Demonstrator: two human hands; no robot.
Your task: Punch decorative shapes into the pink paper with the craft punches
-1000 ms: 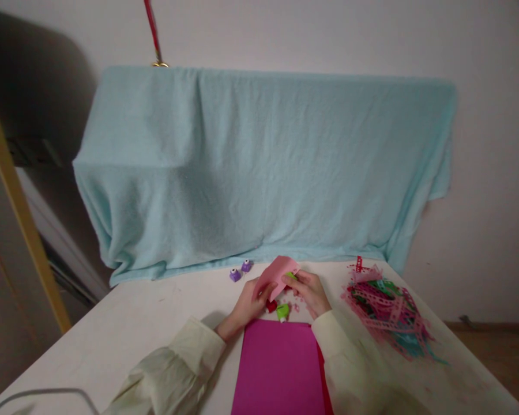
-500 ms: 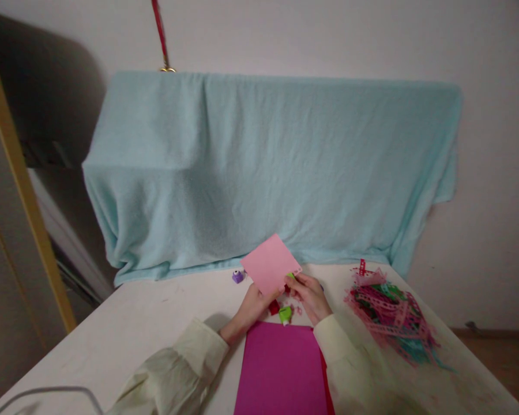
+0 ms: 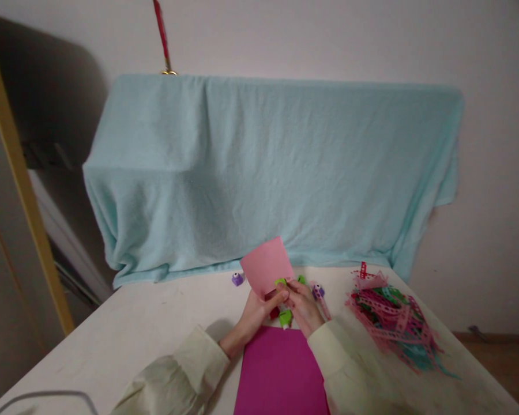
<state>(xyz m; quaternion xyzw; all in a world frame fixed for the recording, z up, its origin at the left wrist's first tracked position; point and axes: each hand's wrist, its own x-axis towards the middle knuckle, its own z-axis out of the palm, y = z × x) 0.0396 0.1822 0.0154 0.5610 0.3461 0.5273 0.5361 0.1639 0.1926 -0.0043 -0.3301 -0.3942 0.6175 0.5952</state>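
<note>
A square of pink paper (image 3: 268, 265) is gripped along its near edge by my left hand (image 3: 259, 308), its fingers closed and the thumb reaching toward my right hand. My right hand (image 3: 301, 302) is closed on a small green craft punch (image 3: 280, 282) at the paper's near right edge; fingers cover much of it. Just below my hands lie another green punch (image 3: 285, 317) and a red piece (image 3: 274, 313), partly hidden. Beside my right hand are a purple punch (image 3: 318, 290) and a pink strip (image 3: 325, 308). A large magenta sheet (image 3: 281, 369) lies under my wrists.
On the right of the white table (image 3: 155, 323) sits a tangled heap of punched paper strips (image 3: 398, 323). Another purple punch (image 3: 237, 279) stands at the back left of the paper. A pale blue cloth (image 3: 285, 167) hangs behind; a grey cable (image 3: 47, 394) curves at front left.
My right hand has shifted left with the green punch, closer to my left hand. The pink paper has turned and bent somewhat. A purple punch and a pink strip now show beside my right hand.
</note>
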